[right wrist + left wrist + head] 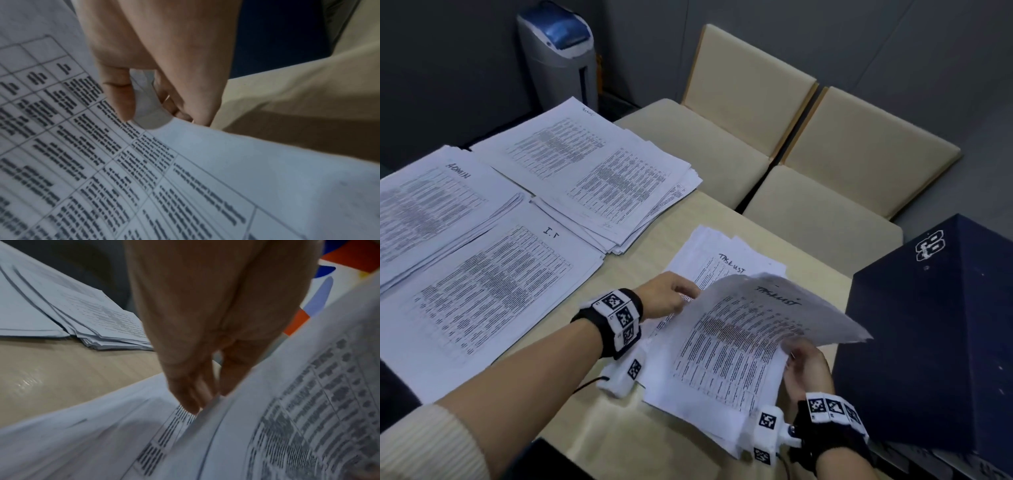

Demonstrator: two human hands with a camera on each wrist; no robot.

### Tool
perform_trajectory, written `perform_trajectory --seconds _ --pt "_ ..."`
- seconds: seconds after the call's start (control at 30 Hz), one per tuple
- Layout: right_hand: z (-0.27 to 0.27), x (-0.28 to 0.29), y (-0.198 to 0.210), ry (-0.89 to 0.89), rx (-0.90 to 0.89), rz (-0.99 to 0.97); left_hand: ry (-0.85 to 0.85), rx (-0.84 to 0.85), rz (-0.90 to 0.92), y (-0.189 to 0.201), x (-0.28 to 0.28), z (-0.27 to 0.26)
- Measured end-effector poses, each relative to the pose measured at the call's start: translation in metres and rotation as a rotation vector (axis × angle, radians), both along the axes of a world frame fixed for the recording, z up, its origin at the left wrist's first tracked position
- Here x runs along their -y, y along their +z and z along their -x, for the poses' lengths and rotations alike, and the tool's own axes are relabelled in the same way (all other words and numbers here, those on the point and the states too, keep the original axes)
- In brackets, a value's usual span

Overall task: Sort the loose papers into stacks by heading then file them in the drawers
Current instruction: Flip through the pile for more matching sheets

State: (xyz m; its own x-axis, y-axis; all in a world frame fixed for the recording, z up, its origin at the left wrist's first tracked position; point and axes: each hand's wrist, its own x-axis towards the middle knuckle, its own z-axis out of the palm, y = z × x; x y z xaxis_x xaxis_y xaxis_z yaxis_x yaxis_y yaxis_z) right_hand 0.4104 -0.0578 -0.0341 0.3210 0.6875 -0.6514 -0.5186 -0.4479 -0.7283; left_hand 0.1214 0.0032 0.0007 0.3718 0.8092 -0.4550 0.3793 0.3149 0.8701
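A printed sheet headed TASKLIST (743, 342) is lifted and curled above the stack with the same heading (722, 255) near the table's front right. My right hand (796, 356) pinches the sheet's right edge, thumb on top and fingers beneath, as the right wrist view shows (148, 113). My left hand (690, 298) is at the sheet's left edge; in the left wrist view its thumb and fingertips (191, 399) close on that edge. Sorted stacks lie to the left: ADMIN (431, 198), I.T (500, 284) and one further back (592, 171).
A tall dark blue box (928, 325) stands just right of my right hand, at the table's corner. Beige chairs (750, 113) are pushed up along the far side. A grey and blue bin (558, 58) stands against the back wall. Bare tabletop (626, 274) runs between the stacks.
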Motion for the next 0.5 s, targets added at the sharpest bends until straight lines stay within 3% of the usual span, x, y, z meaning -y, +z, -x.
perform_trajectory --seconds 0.1,0.17,0.27,0.4,0.5 --pt "-0.004 0.001 -0.005 -0.036 0.040 0.034 0.147 -0.461 -0.190 -0.021 -0.006 0.005" --pt "-0.007 0.002 -0.004 -0.058 0.028 0.019 0.131 -0.651 -0.177 -0.033 -0.007 0.008" --pt "-0.011 0.003 -0.002 -0.063 -0.041 -0.054 0.088 -0.736 -0.151 -0.047 -0.005 0.007" --pt "-0.007 0.005 0.003 -0.069 -0.007 -0.080 0.150 -0.802 -0.311 -0.052 -0.005 0.009" --pt "0.003 0.007 0.012 -0.072 0.028 -0.082 0.045 -0.873 -0.361 -0.046 -0.011 0.015"
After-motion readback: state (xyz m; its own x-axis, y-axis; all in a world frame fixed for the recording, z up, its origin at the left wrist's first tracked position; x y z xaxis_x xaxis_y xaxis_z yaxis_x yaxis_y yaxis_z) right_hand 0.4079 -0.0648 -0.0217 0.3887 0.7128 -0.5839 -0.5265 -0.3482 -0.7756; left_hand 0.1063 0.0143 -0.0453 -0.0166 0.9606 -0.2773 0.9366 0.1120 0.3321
